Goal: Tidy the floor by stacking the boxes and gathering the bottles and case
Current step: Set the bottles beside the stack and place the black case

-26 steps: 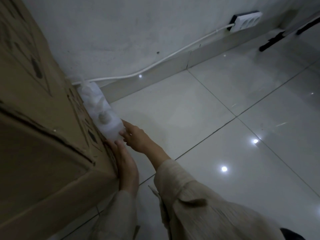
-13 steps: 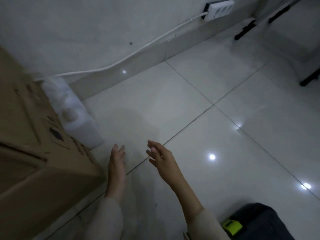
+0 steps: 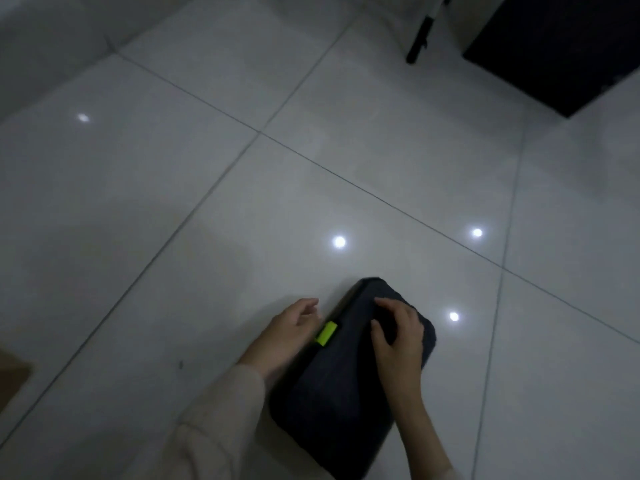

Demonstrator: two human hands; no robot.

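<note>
A dark rectangular case (image 3: 346, 386) with a bright green tab (image 3: 326, 333) on its left edge lies flat on the white tiled floor, near the bottom middle of the view. My left hand (image 3: 289, 332) is against the case's left side beside the green tab, fingers loosely curved. My right hand (image 3: 398, 336) rests on top of the case near its far end, fingers bent and spread. Neither hand has lifted the case. No bottles are in view.
A corner of a brown cardboard box (image 3: 10, 375) shows at the left edge. A black panel (image 3: 561, 46) and a thin black leg (image 3: 419, 39) stand at the top right. A wall base (image 3: 41, 46) runs along the top left.
The view has swung right, away from the cardboard box, the white bottles and the wall. Both hands have left the bottles and come down onto the dark case.
</note>
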